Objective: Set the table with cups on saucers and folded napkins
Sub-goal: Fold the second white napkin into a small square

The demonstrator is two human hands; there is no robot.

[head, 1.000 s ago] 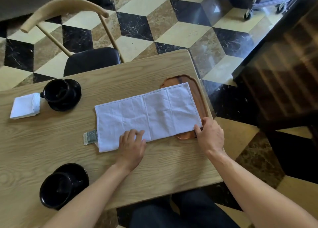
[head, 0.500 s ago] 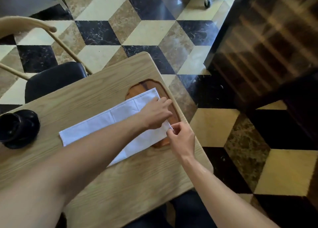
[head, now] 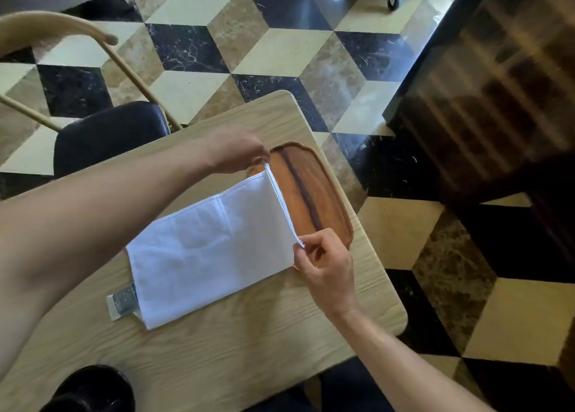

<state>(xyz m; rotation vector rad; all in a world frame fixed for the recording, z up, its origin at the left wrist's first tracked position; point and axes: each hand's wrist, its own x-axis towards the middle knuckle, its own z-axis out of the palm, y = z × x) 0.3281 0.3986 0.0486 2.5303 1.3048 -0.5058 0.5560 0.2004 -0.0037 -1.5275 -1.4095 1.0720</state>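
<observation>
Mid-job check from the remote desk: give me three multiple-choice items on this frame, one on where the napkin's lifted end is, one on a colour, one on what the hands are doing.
1. The lifted end of the white napkin is above:
A. the wooden tray
B. the chair seat
C. the floor

2. The cup and saucer at the bottom left are:
A. white
B. black
C. red

3. The hands are:
A. both flat on the table
B. each pinching a corner of the napkin's right end
C. both off the napkin

Answers:
1 A: the raised edge hangs over the tray's left part.
2 B: the crockery at the frame's edge is glossy black.
3 B: the left hand pinches the far corner, the right hand the near corner, with the edge stretched between them.
</observation>
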